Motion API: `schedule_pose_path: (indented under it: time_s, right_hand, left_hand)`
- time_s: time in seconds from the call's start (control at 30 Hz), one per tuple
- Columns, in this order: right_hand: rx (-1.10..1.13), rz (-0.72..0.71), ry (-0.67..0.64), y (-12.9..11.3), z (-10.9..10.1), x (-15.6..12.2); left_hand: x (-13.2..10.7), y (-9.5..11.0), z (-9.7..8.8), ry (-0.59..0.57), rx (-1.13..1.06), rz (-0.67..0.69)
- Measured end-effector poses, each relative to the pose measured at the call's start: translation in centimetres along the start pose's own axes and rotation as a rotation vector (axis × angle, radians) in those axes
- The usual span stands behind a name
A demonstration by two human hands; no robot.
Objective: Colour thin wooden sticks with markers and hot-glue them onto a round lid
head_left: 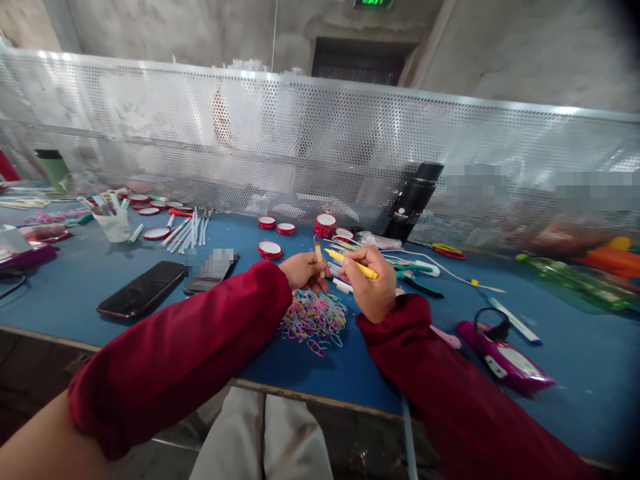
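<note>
1. The right hand [375, 288] is gripping a yellow pen [367, 271] between thumb and fingers, tip pointing left, probably because this hold is letting the point be steered finely.
2. The left hand [304, 270] is pinching a small pale stick [319, 253], which is standing roughly upright close to the pen tip; whether the two are touching is unclear. The low pinch is apparently leaving its upper end exposed.
3. Just below the hands, a pile of coloured rubber bands [316, 321] is lying on the table [280, 363], seemingly placed within easy reach.
4. To the right, green-handled pliers [424, 285] are resting beyond the right sleeve.
5. Farther back, red discs [325, 227] are sitting stacked, perhaps to save room, and a black bottle [413, 203] is standing near the perforated metal screen [310, 150].
6. On the left, a phone [143, 288] is lying flat, while a white cup [113, 227] is holding pens [103, 204] upright, likely keeping them together.
</note>
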State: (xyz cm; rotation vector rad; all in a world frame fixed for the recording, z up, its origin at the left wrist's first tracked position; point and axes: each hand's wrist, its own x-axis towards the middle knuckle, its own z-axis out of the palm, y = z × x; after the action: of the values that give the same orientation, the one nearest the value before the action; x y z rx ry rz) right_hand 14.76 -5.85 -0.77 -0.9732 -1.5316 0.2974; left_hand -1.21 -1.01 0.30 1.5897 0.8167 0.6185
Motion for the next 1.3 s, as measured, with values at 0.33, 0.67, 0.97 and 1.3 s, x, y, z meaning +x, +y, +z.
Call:
schedule_pose_path:
  time_s: [0.33, 0.67, 0.97, 1.3]
  right_hand:
    - [-0.030, -0.047, -0.045, -0.67, 0.18, -0.39]
    - [-0.096, -0.050, 0.034, -0.01, 0.04, 0.06]
    - [-0.122, -0.093, -0.030, -0.52, 0.34, -0.24]
    - [-0.138, -0.098, 0.013, -0.36, -0.06, 0.10]
  left_hand:
    - [-0.35, 0.26, 0.08, 0.006, 0.019, -0.002]
    - [-0.50, 0.61, 0.05, 0.024, 0.035, -0.016]
    - [-0.30, 0.16, 0.00, 0.014, 0.029, 0.004]
    - [-0.60, 0.56, 0.10, 0.038, 0.032, -0.007]
